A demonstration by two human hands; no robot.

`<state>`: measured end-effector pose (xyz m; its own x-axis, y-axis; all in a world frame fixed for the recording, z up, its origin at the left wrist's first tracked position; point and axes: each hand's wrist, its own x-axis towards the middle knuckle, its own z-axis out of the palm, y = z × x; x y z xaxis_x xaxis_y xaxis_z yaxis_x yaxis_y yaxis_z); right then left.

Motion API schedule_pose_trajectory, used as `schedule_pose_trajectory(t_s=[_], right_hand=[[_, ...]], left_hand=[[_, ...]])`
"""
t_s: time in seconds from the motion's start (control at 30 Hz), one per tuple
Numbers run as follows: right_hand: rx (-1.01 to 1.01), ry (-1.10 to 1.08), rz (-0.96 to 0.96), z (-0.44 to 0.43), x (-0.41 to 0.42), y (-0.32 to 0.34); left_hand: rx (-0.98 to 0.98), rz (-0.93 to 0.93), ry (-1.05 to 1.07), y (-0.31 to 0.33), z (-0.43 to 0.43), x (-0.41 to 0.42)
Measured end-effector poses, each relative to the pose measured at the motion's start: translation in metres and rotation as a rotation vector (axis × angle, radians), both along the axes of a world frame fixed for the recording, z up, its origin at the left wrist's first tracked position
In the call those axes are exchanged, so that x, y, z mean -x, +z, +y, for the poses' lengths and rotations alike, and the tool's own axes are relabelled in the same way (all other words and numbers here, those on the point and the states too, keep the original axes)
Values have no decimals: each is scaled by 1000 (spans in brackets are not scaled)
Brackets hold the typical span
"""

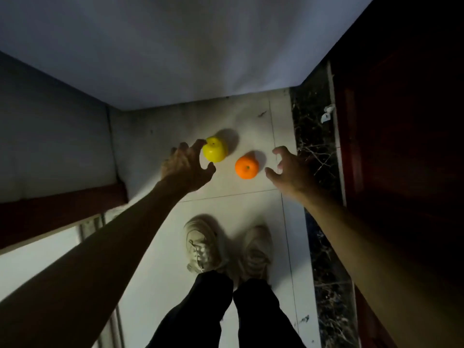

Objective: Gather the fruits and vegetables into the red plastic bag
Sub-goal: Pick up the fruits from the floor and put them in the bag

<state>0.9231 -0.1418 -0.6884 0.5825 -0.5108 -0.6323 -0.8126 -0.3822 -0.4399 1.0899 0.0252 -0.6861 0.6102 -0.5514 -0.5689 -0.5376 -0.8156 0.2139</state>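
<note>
A yellow apple-shaped fruit [215, 152] and an orange [246, 167] lie on the pale tiled floor [226, 204], a short gap between them. My left hand [187, 167] hovers just left of the yellow fruit with fingers spread and curved around its left side; it holds nothing. My right hand [291, 169] is to the right of the orange, fingers spread and bent, a small gap from it, also holding nothing. No red plastic bag is in view.
A white wall [175, 46] rises right behind the fruits. A dark wooden door [401, 121] and a black marble threshold [313, 136] run along the right. My two feet in beige shoes [226, 247] stand just behind the fruits. A brown ledge [62, 209] is at left.
</note>
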Motion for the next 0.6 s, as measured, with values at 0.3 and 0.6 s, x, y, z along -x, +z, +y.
schedule_pose_trajectory(t_s=[0.3, 0.6], right_hand=[[3, 145, 12, 35, -25, -152], [-18, -46, -35, 44, -3, -74]], left_hand=[[107, 141, -72, -140, -28, -13], [202, 184, 39, -50, -14, -2]])
